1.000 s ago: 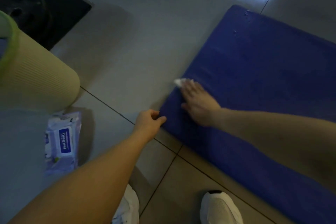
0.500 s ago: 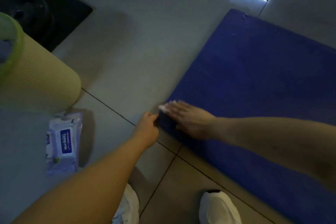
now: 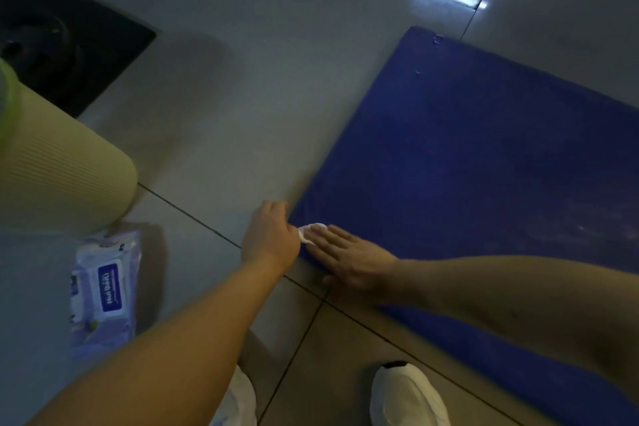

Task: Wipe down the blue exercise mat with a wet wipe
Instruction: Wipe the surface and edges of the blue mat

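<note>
The mat (image 3: 484, 166) is one flat blue rectangular foam slab with a matte, finely grained face, lying on the floor (image 3: 242, 79) of glossy grey tiles with dark joints. A few water drops sit near its far corner.

One white, crumpled wipe (image 3: 312, 231) lies on the mat's near left corner. The right hand (image 3: 356, 261) rests flat on it: grip spread, fingers straight and close together, fingertips pressing the wipe onto the mat.

The left hand (image 3: 269, 239) sits at the same corner, touching the wipe's edge. Its fingers curl under, out of view; whether its grip pinches the mat edge cannot be told.

To the left lie one ribbed cream roll (image 3: 58, 162) and, just beside it, one soft plastic pack (image 3: 103, 290) with a blue label. Two white shoes (image 3: 404, 398) show at the bottom edge.
</note>
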Motion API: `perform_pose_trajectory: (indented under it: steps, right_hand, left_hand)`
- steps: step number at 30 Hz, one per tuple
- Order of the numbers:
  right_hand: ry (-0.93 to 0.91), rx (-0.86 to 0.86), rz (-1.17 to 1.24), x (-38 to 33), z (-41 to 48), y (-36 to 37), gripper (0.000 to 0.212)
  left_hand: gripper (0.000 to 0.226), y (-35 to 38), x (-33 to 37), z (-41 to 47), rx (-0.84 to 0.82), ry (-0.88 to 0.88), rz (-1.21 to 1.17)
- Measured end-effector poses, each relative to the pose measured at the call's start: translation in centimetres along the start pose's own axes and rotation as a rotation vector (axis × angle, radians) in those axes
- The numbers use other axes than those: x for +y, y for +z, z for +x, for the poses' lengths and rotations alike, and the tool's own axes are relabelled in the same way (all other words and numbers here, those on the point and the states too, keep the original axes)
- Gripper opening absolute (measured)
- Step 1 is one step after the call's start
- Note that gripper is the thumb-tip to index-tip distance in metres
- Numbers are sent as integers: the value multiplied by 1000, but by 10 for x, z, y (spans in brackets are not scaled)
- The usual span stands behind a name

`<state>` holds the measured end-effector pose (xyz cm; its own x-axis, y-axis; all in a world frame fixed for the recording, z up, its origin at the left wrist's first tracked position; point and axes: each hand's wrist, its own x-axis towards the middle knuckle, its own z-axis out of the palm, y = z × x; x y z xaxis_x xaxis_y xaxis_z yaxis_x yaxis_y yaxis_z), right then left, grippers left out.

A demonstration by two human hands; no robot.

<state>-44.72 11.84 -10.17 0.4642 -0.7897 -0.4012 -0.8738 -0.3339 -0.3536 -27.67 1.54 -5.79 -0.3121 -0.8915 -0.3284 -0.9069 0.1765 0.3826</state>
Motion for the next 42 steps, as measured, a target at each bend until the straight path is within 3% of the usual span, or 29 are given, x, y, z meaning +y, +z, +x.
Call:
perform_pose_trajectory:
  steps: [2,5,7,9,12,14,17,20,25,29,33,38,42]
  right_hand:
    - [24,77,-33,29,10,-10,74]
    - [304,244,-41,91,25,-36,71]
    - [471,219,-36,119,24,-53,67]
    - [523,174,29,120,26,-55,69]
    - [422,233,138,73,22,-35,78]
    - [330,159,183,33,5,-20,79]
    - [201,28,101,-8,-22,0,76]
    - [141,13,-12,-7,-27,7,75]
    - [390,165,8,62,3,-40,73]
    - [577,188,80,86,17,-47,72]
    - [438,174,158,43,5,-24,74]
    - [188,9,152,-21,-42,5,72]
    - [156,248,260,-24,-60,-15,52]
  left_hand:
    - [48,3,0,-4,-46,116,17]
    - [60,6,6,-12,-223,154,145]
    - [64,9,11,-18,-292,136,237]
    - [65,9,17,-19,-296,112,265]
    - [64,8,22,-13,-302,69,280]
    - [62,6,24,-12,-310,79,304]
    - [64,5,24,-12,-323,108,346]
    - [68,4,24,-12,-348,109,362]
    - [63,2,26,-5,-389,116,379]
    - [57,3,28,-3,-413,120,406]
    - [55,1,27,0,-429,128,413]
    - [65,4,31,-3,-417,133,468]
    - [74,8,35,-7,-387,112,503]
